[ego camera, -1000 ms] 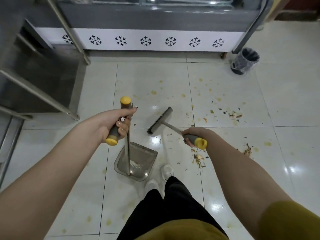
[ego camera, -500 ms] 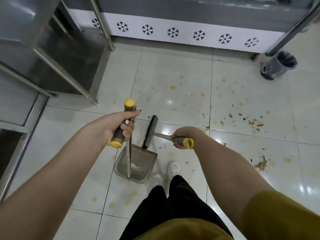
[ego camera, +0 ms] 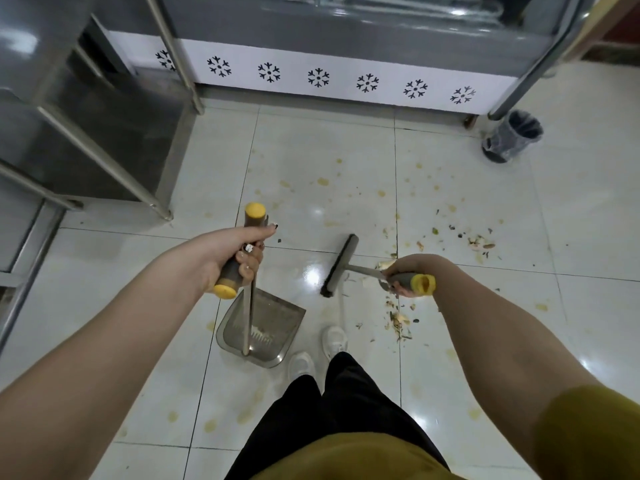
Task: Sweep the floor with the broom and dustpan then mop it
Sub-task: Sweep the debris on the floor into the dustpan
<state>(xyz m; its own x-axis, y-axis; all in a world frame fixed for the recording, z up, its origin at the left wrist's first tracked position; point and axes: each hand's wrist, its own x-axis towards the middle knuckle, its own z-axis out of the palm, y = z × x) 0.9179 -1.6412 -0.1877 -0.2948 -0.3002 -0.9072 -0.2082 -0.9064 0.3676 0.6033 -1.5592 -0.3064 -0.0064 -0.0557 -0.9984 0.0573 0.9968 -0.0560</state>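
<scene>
your broom head (ego camera: 339,265) lies between the dustpan (ego camera: 273,323) on its left and the scraps (ego camera: 398,320) on its right, its long axis running away from you. the scraps sit on the floor (ego camera: 311,161) just under your right hand (ego camera: 410,271), the nearer one. its fingers (ego camera: 398,291) curl tight round the broom grip. your left hand (ego camera: 228,254) wraps the dustpan's upright handle.

A lined waste bin (ego camera: 515,140) stands upper right, near a steel leg (ego camera: 530,74). A white snowflake panel (ego camera: 318,77) spans the top; steel shelving (ego camera: 86,133) fills upper left.
</scene>
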